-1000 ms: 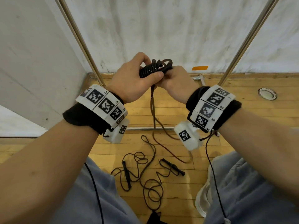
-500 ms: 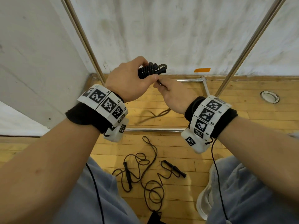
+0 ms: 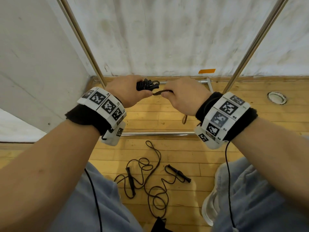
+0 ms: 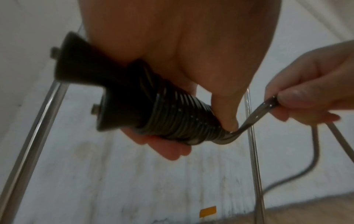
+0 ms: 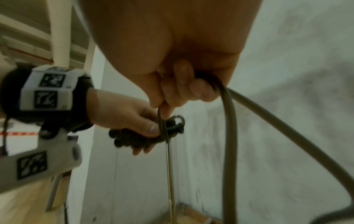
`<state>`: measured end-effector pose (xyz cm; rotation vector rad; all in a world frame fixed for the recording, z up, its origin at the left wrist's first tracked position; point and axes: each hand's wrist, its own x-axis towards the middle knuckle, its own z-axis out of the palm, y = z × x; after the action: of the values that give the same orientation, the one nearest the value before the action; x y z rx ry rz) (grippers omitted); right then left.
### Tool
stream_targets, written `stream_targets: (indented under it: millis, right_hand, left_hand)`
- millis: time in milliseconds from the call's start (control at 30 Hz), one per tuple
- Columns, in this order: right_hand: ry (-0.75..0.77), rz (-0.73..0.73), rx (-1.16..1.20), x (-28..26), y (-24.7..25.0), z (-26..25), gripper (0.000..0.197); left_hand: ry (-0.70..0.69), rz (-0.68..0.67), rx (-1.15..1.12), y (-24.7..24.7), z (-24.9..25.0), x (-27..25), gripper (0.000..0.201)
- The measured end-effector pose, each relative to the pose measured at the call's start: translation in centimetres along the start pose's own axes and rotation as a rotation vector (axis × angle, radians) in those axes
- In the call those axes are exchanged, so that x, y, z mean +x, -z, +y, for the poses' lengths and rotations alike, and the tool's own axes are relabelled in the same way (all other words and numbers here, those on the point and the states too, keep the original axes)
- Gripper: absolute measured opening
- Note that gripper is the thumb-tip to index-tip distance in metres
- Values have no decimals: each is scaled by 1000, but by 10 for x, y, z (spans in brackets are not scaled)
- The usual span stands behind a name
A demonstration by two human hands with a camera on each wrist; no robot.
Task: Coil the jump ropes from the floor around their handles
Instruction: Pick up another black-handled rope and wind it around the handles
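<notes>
My left hand (image 3: 128,92) grips a pair of black jump-rope handles (image 4: 99,84) wound tight with dark rope coils (image 4: 184,119), held up in front of the wall. Its thumb presses the last turn. My right hand (image 3: 180,96) pinches the free rope end (image 3: 158,92) just right of the coil and pulls it taut; in the right wrist view the rope (image 5: 229,136) loops down out of the fist. A second jump rope (image 3: 150,180) lies loose and tangled on the wooden floor between my knees, with two black handles (image 3: 130,181) (image 3: 178,173).
A metal rack's slanted poles (image 3: 83,41) (image 3: 257,39) and floor bars (image 3: 158,133) stand against the white wall (image 3: 167,30). A round floor fitting (image 3: 276,97) sits at the right. My knees and a white shoe (image 3: 210,203) flank the loose rope.
The rope that hung down to the floor has been wound up; only a short end remains. My right hand has moved right, away from the coil, and both hands have lowered.
</notes>
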<state>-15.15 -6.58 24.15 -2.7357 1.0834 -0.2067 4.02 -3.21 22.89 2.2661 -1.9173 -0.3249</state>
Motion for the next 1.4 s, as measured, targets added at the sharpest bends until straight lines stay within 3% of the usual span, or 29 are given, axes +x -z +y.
stream_targets:
  millis: [200,333,533,700,800,967,1100,1267,1400]
  right_hand:
    - [27,45,100,3,7,6,28]
    - [65,65,220,4,4,1,24]
    - [-21,148,549,7,8,7,19]
    - [-98,160,768,10,10,7,19]
    - [-144,148,945,12,14,8,22]
    - [-197,91,1264,14,5,-2,22]
    - [-231,132,1270,15,-1,-2,34]
    - [-240,107,1186,16,-8,-10,27]
    - [-203,134,861,13,-13,-20,27]
  left_hand:
    - [-116,-149,43,-5,14,-7,34]
    - [-241,-161,18,-4,20,-14,28]
    - [-328,9,-68,3,25,-25,60]
    - [-320,39,-203,5,28,-33,39]
    - [-307,76,-396,6,36,-40,28]
    - [-213,276,-544,10,41,-37,43]
    - [-128,342,-584,11,40,-33,49]
    - [-83,374,-566,10,38,-27,38]
    - [-18,421,-599,9,32,-20,42]
